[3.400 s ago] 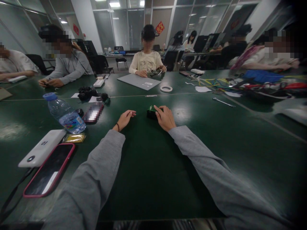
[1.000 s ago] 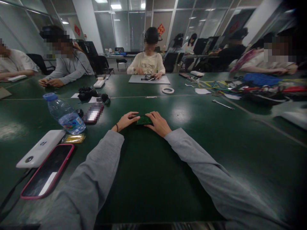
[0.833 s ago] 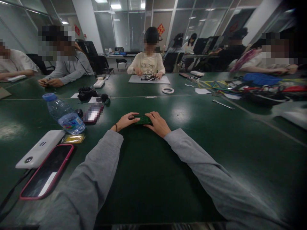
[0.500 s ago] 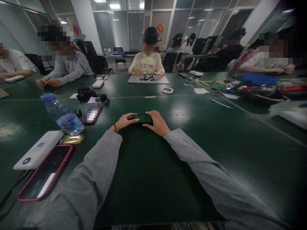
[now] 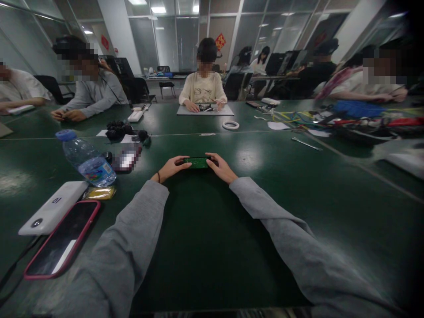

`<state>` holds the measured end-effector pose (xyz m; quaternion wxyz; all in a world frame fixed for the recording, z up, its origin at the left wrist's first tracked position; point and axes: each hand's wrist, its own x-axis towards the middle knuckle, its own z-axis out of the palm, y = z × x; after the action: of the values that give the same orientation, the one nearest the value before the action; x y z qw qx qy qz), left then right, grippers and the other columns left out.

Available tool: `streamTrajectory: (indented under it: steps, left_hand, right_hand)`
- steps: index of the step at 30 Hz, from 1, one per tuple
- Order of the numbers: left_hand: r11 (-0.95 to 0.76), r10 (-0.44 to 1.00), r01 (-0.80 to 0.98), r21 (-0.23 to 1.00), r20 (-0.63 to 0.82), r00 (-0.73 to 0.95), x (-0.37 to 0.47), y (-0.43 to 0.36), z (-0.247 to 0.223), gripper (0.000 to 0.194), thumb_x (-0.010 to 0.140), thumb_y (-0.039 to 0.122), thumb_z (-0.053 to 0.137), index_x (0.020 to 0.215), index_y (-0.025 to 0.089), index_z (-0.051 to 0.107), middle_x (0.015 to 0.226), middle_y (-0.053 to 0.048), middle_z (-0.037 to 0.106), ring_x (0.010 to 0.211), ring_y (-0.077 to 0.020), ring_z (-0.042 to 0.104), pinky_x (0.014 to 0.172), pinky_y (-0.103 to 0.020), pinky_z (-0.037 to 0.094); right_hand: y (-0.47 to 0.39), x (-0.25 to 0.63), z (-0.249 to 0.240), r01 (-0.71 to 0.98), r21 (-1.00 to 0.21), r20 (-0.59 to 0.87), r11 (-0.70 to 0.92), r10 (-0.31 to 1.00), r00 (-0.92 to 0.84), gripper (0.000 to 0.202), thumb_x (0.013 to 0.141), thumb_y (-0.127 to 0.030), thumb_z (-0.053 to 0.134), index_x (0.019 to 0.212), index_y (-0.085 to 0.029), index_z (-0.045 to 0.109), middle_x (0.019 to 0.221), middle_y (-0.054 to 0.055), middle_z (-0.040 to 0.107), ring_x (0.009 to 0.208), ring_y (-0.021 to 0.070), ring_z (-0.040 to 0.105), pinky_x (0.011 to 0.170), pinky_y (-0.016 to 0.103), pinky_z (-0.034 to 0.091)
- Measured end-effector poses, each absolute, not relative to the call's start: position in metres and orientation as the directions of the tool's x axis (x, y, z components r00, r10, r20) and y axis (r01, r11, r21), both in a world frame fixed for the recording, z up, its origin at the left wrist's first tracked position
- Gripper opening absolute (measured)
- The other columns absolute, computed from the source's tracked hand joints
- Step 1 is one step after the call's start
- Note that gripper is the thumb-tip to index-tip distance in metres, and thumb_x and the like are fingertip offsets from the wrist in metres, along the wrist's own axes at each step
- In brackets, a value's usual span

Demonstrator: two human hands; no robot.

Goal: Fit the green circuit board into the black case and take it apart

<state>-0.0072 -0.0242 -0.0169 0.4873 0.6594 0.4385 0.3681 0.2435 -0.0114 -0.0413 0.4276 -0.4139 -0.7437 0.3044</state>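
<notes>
Held sideways between my two hands is a smartphone [image 5: 198, 163] with a lit green screen, just above or on the dark green table [image 5: 212, 247]; I cannot tell which. My left hand [image 5: 172, 168] grips its left end, thumb on the screen's edge and fingers along the top. On the other end, my right hand [image 5: 221, 168] is closed with its thumb over the screen's right part and a finger at the top edge. Fingers behind the phone are hidden.
To my left are a tilted water bottle [image 5: 88, 160], a white power bank [image 5: 54, 207], a yellow packet [image 5: 99, 193] and a red-cased phone [image 5: 62, 240]. Ahead lie a tape roll [image 5: 230, 125] and a wrench [image 5: 306, 144]. Cables [image 5: 357, 121] pile up right. Several people sit around.
My right hand has shifted slightly right and its fingers have drawn back from over the phone, so more of the green screen shows. My left hand has barely moved.
</notes>
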Motion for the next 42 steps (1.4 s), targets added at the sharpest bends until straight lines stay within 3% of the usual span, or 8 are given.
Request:
streamTrajectory:
  steps: [9,13,17,29,37,42]
  left_hand:
    - [-0.203,0.941,0.23,0.952,0.125,0.313,-0.007,-0.027,-0.015,0.062,0.068,0.038,0.072,0.124,0.017,0.053,0.128,-0.014,0.057,0.119,-0.0263,0.053,0.104,-0.047,0.037]
    - [-0.31,0.923,0.219,0.925,0.238,0.301,-0.01,-0.022,-0.022,0.075,0.058,0.028,0.08,0.126,0.015,0.05,0.13,-0.015,0.055,0.124,-0.0265,0.048,0.108,-0.047,0.032]
    - [-0.319,0.921,0.231,0.919,0.243,0.306,-0.012,-0.019,-0.026,0.081,0.056,0.026,0.081,0.129,0.015,0.046,0.13,-0.016,0.054,0.127,-0.0272,0.045,0.109,-0.048,0.031]
    - [-0.343,0.91,0.216,0.914,0.266,0.318,-0.011,-0.02,-0.026,0.074,0.056,0.025,0.08,0.123,0.015,0.049,0.125,-0.016,0.057,0.12,-0.026,0.052,0.105,-0.048,0.035]
    - [-0.271,0.939,0.218,0.938,0.208,0.272,-0.01,-0.023,-0.023,0.061,0.071,0.04,0.069,0.124,0.017,0.05,0.123,-0.014,0.058,0.116,-0.0252,0.055,0.103,-0.047,0.039]
    - [-0.254,0.936,0.229,0.94,0.179,0.301,-0.009,-0.027,-0.017,0.062,0.069,0.039,0.071,0.123,0.017,0.051,0.12,-0.013,0.06,0.113,-0.0248,0.057,0.101,-0.046,0.041]
  right_hand:
    - [-0.013,0.239,-0.041,0.328,-0.789,0.436,0.52,0.849,-0.299,0.038,0.088,-0.036,0.053,0.121,-0.018,0.052,0.112,0.009,0.056,0.104,0.0215,0.054,0.095,0.043,0.046]
    - [-0.017,0.238,-0.04,0.379,-0.689,0.515,0.618,0.785,-0.343,0.048,0.083,-0.028,0.059,0.128,-0.018,0.047,0.117,0.01,0.051,0.105,0.0219,0.054,0.092,0.042,0.049]
    - [-0.02,0.239,-0.039,0.442,-0.607,0.527,0.66,0.751,-0.397,0.053,0.082,-0.025,0.06,0.132,-0.021,0.044,0.115,0.009,0.048,0.102,0.0218,0.054,0.092,0.043,0.05]
    - [-0.023,0.238,-0.036,0.524,-0.51,0.562,0.682,0.725,-0.397,0.051,0.078,-0.018,0.064,0.125,-0.02,0.044,0.114,0.009,0.048,0.106,0.0232,0.051,0.094,0.043,0.047]
    - [-0.036,0.232,-0.021,0.629,-0.253,0.588,0.735,0.633,-0.503,0.05,0.074,-0.008,0.058,0.12,-0.018,0.041,0.118,0.011,0.047,0.11,0.0276,0.045,0.093,0.045,0.043]
    - [-0.043,0.23,-0.016,0.665,-0.203,0.549,0.718,0.646,-0.53,0.052,0.071,-0.007,0.058,0.118,-0.02,0.041,0.12,0.011,0.045,0.111,0.0295,0.044,0.091,0.047,0.043]
